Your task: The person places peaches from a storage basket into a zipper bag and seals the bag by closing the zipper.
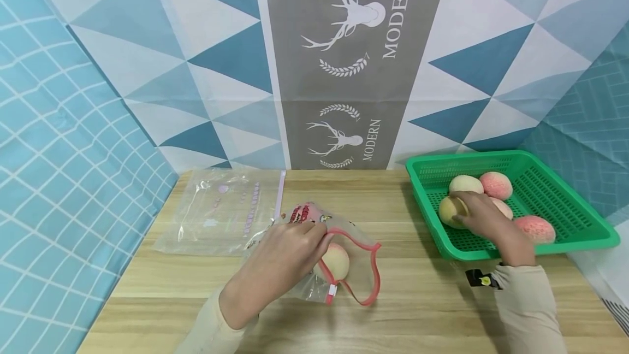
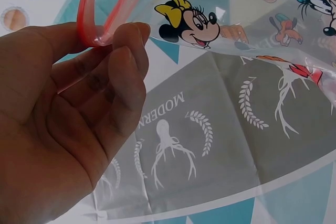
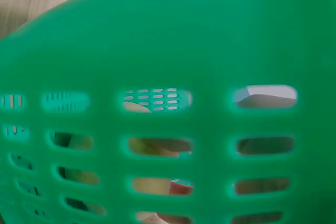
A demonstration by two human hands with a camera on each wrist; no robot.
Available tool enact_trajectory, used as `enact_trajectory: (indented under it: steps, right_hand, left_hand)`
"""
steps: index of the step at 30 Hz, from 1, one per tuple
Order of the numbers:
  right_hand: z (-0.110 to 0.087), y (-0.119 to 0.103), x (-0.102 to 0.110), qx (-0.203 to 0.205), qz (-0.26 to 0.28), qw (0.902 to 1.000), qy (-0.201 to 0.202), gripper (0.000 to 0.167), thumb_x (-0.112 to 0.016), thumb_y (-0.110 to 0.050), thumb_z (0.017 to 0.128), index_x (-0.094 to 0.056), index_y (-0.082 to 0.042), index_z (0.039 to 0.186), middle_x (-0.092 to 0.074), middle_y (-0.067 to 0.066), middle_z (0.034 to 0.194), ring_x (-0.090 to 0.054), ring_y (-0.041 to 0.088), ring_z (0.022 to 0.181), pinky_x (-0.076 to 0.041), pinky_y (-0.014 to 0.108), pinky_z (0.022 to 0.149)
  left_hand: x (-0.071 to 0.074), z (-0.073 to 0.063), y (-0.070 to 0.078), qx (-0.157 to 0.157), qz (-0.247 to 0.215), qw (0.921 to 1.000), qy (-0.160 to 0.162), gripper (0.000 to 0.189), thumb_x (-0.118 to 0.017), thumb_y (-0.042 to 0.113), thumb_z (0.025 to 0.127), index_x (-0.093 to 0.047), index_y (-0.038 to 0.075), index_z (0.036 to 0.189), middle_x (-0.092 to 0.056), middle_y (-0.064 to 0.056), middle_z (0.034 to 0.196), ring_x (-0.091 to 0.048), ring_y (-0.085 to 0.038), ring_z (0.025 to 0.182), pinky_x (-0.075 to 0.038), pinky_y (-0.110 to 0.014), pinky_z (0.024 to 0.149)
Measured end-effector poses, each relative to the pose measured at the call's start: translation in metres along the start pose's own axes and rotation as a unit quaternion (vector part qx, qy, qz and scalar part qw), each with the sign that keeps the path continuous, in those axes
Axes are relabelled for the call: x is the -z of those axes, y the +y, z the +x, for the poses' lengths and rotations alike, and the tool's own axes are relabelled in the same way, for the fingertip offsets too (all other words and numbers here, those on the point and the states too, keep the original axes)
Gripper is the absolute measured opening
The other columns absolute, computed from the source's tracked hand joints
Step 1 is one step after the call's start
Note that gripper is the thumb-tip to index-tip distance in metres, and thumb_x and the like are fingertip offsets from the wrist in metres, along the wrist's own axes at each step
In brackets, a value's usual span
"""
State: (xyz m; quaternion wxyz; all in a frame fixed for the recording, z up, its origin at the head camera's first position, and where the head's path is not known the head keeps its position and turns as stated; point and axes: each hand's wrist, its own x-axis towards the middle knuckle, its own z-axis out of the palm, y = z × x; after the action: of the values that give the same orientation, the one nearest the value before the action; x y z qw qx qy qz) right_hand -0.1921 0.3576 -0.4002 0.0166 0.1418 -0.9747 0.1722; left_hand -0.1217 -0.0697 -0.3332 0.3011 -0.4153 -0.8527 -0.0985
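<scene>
My left hand (image 1: 290, 247) pinches the red-edged rim of a clear zip bag (image 1: 361, 266) printed with cartoon figures. The bag's mouth gapes, and a pale peach (image 1: 336, 261) shows at it. In the left wrist view, thumb and fingertips hold the red rim (image 2: 94, 30). My right hand (image 1: 484, 220) reaches into a green basket (image 1: 585, 223), its thumb and fingers round a yellowish peach (image 1: 451, 212). Beside it lie a cream peach (image 1: 466, 183) and pink ones (image 1: 496, 185). Basket wall hides most of the right wrist view.
Another clear bag (image 1: 231, 206), with a lilac zip edge, lies flat on the wooden table (image 1: 393, 316) at the back left. Patterned cloth (image 1: 339, 70) stands behind the table, and blue cloth (image 1: 59, 124) borders the left side.
</scene>
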Motion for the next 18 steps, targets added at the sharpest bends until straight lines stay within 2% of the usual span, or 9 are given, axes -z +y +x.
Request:
enact_trajectory:
  steps: [8, 13, 18]
  right_hand:
    - [-0.0007, 0.0013, -0.0040, -0.038, -0.033, 0.9987, -0.009, 0.059, -0.076, -0.004, 0.079, -0.051, 0.013, 0.130, -0.047, 0.043, 0.119, -0.043, 0.061, 0.105, -0.039, 0.067, 0.082]
    - [-0.0015, 0.0005, -0.0057, -0.045, -0.038, 0.9982, -0.013, 0.059, -0.075, -0.001, 0.079, -0.050, 0.013, 0.131, -0.047, 0.043, 0.118, -0.043, 0.061, 0.102, -0.040, 0.065, 0.080]
    - [-0.0014, -0.0001, -0.0049, -0.035, -0.032, 0.9987, -0.017, 0.058, -0.072, 0.003, 0.077, -0.050, 0.013, 0.129, -0.054, 0.037, 0.112, -0.048, 0.059, 0.103, -0.042, 0.064, 0.082]
  left_hand:
    - [0.0012, 0.0000, -0.0001, 0.005, -0.002, 1.0000, -0.004, 0.030, -0.070, 0.014, 0.088, -0.049, 0.016, 0.068, -0.030, 0.009, 0.056, -0.026, -0.006, 0.049, -0.022, -0.022, 0.046]
    - [0.0005, -0.0006, 0.0003, 0.006, -0.003, 1.0000, -0.005, 0.030, -0.070, 0.014, 0.089, -0.049, 0.016, 0.068, -0.029, 0.010, 0.056, -0.025, -0.005, 0.050, -0.022, -0.020, 0.046]
    - [0.0001, 0.0000, 0.0004, 0.008, -0.003, 0.9999, -0.005, 0.030, -0.070, 0.014, 0.089, -0.049, 0.016, 0.068, -0.029, 0.010, 0.056, -0.025, -0.005, 0.050, -0.022, -0.020, 0.045]
